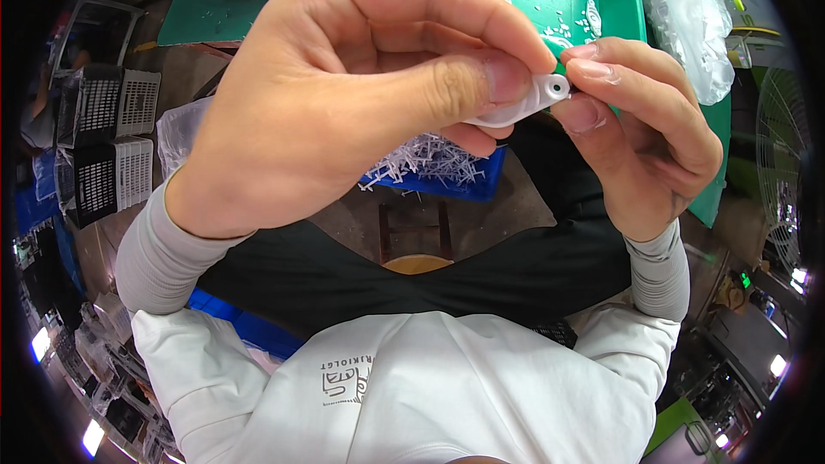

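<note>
Raised in front of me, my left hand (301, 112) pinches a small white plastic part (531, 103) between thumb and fingers. The part has a rounded end with a small round hole, which points to the right; its other end is hidden behind my thumb and fingers. Close beside that rounded end, my right hand (649, 133) has its thumb and fingertips bent together. What they grip, if anything, is too small and too hidden to name.
Behind my hands stands a green tray (636, 0) with small white bits in it. Below them, a blue bin (485, 185) holds many thin white plastic scraps (425, 161). Clear plastic bags (687, 21) lie at the back right. Black and white crates (90, 180) are stacked at left.
</note>
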`<state>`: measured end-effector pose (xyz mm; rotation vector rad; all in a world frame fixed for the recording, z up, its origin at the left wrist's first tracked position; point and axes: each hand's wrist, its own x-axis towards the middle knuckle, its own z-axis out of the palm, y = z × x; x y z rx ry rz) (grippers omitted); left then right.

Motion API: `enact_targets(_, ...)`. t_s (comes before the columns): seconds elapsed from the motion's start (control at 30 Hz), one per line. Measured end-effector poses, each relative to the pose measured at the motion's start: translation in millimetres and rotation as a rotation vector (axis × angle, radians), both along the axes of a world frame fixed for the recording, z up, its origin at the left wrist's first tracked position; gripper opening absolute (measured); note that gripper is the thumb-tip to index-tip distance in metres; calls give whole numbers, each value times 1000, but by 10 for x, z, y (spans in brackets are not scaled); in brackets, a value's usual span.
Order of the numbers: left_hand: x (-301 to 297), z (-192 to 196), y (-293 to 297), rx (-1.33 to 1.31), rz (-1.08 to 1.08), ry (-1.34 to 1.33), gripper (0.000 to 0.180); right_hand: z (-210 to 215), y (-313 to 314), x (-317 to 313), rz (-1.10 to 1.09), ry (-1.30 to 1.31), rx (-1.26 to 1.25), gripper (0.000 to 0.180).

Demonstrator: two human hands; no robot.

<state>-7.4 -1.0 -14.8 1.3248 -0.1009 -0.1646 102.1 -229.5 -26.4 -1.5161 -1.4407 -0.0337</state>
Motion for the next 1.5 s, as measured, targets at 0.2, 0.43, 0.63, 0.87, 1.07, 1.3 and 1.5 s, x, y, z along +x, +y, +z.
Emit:
enact_targets(0.2, -110, -201, -146, -86, 187, -94, 21, 3, 2, -32, -54, -47, 8, 30)
enact_targets(0.43, -59, 32, -97, 81, 121, 70, 22, -20, -11, -13, -49, -40, 6, 28)
enact_targets(0.63, 9, -170, -118, 106, 194, -374, 18, -65, 5, -7, -41, 224, 27, 34)
enact_targets(0.87, -51, 8, -139, 376, 275, -417, 24, 20, 117, -129, -113, 377, 0, 43)
enact_targets(1.07, 161, -3, 70, 625, 400, -375, 15, -82, 126, -136, -81, 546, -360, 29)
enact_targets(1.3, 1692, 735, 587, 910, 656, -770, 29, -309, 229, -438, 234, 216, -597, 24)
enact_targets(1.5, 2633, 300, 379, 1468, 391, -1126, 24, -445, 190, -385, 94, 120, -306, 18)
